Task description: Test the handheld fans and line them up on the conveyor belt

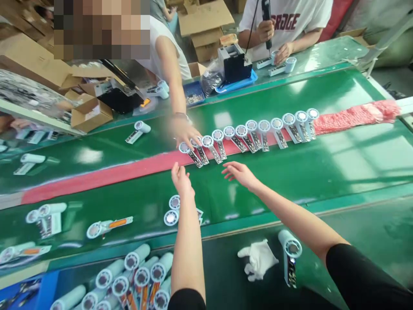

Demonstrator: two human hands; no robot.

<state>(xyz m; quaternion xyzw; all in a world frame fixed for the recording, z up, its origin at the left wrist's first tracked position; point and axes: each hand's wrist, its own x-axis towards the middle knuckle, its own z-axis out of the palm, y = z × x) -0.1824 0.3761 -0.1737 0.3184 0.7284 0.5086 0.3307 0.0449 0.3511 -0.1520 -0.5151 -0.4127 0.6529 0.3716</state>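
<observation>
My left hand (pixel 182 180) is over the green belt just below the near end of a row of pale blue handheld fan bodies (pixel 208 142), its fingers partly bent and apart, with nothing visible in them. Off to the right, my right hand (pixel 240 174) reaches toward the same row with its fingers stretched out and nothing held. The fan bodies have round grilles and opened handles showing circuit boards, and lie side by side on a pink strip (pixel 145 168). Another person's hand (pixel 187 131) touches the fan bodies at the row's left end. Under my left forearm, more fan bodies (pixel 171 217) are partly hidden.
A heap of fan bodies (pixel 121 284) fills the lower left beside a blue bin (pixel 48 288). Near me lie a white glove (pixel 258 259) and one fan body (pixel 290 249). Across the belt (pixel 322 172), a co-worker holds a screwdriver-like tool (pixel 266 21) near a black box (pixel 234 64).
</observation>
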